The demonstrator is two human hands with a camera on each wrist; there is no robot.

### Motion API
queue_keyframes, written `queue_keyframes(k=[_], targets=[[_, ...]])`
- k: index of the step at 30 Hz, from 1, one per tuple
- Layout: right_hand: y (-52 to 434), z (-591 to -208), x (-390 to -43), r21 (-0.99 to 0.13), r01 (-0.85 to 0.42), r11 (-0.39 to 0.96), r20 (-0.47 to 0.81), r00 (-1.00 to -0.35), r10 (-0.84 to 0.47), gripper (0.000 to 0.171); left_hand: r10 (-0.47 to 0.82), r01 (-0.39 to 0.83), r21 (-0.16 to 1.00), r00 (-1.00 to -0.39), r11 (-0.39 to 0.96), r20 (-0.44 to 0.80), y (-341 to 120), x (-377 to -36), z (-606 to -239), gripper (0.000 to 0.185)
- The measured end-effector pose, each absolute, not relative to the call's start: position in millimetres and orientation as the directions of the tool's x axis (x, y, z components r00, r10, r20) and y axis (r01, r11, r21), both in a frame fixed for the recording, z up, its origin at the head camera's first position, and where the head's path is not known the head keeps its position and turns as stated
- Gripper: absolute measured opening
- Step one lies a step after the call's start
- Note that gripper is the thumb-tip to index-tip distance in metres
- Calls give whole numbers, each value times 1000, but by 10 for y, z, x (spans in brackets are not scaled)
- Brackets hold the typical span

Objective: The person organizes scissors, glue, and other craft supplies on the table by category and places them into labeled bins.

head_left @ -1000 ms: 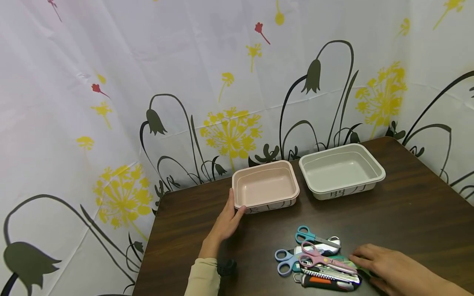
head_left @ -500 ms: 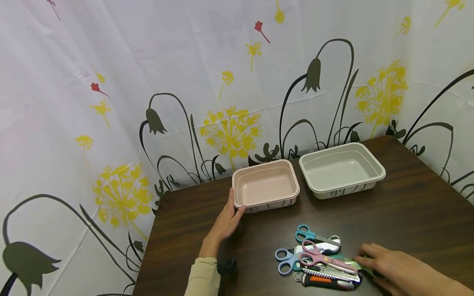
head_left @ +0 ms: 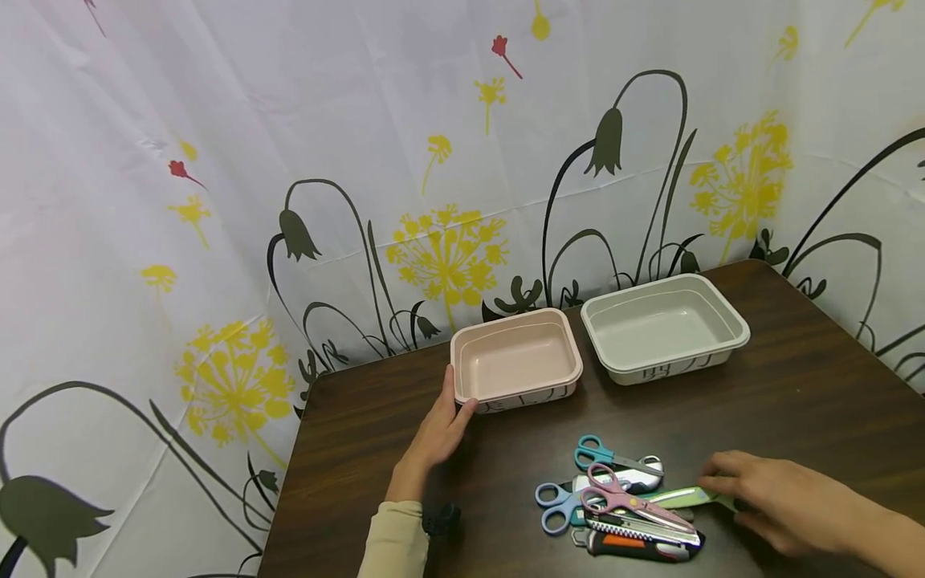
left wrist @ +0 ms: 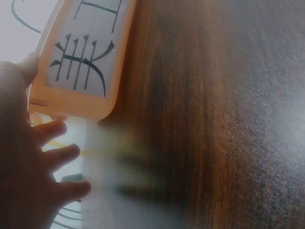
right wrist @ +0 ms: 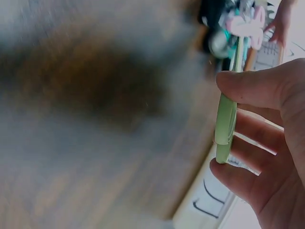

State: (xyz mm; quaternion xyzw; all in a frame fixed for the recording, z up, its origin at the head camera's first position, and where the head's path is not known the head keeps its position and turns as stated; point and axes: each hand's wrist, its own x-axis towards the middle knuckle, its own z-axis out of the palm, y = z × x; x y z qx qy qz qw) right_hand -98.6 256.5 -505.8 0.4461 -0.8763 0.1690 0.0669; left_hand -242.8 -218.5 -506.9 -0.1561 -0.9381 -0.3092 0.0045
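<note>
Two trays are seen at frame centre on the counter (head_left: 795,401). The pink tray (head_left: 516,363) is touched at its left corner by the left hand (head_left: 441,433), its fingers straight and slightly spread. At lower right, a green cutter (head_left: 686,498) is pinched by the right hand (head_left: 776,502) beside the scissors pile (head_left: 614,506).

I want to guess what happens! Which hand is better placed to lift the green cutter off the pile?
Right hand: it already pinches the green cutter. The left hand rests against the pink tray.
</note>
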Motion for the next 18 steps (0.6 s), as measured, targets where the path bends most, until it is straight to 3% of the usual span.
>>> queue_keyframes(k=[6, 9, 12, 16, 18], targets=[[2652, -4910, -1121, -188, -805, 563, 322, -592, -739, 49, 297, 302, 574, -949, 761, 105, -2191, -2437, -5077, 80], [2701, -4827, -1216, -147, -801, 580, 357, -590, -724, 38, 295, 299, 575, -950, 762, 104, -2190, -2440, -5074, 80], [2756, -4741, -1333, -125, -790, 600, 391, -595, -702, 49, 292, 297, 575, -951, 762, 104, -2189, -2446, -5074, 81], [2827, -4633, -1513, -127, -771, 624, 425, -610, -669, 38, 295, 297, 573, -950, 764, 100, -2195, -2454, -5083, 81], [2858, -4585, -1614, -123, -761, 638, 435, -619, -654, 45, 295, 297, 572, -950, 764, 99, -2198, -2458, -5086, 81]])
